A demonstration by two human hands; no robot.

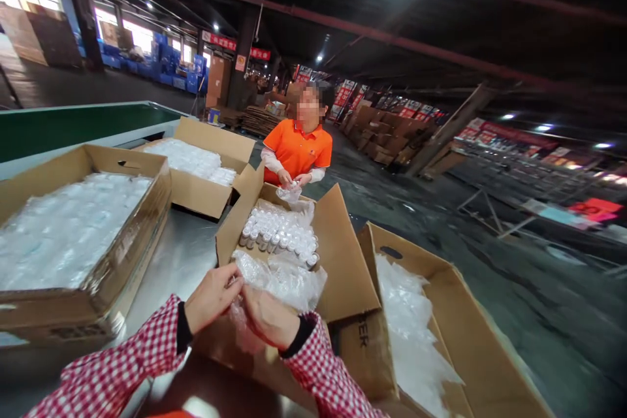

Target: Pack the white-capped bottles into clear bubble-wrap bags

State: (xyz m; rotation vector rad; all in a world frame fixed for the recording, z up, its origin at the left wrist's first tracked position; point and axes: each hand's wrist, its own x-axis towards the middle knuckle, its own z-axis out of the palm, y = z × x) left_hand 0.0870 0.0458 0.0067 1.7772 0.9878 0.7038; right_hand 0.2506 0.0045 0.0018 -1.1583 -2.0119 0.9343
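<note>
Both my hands meet at the near edge of an open cardboard box (337,255) that holds several small silver-capped bottles (279,235). My left hand (211,295) pinches the top of a clear bubble-wrap bag (279,277). My right hand (267,320) is closed round the lower part of the same bag. Both sleeves are red-and-white checked. What is inside the bag I cannot make out.
A person in an orange shirt (297,151) stands across the box, holding a clear bag. Boxes of clear bags sit at left (83,235), back (206,163) and right (441,339) on a metal table (181,255). A green conveyor (73,124) runs behind.
</note>
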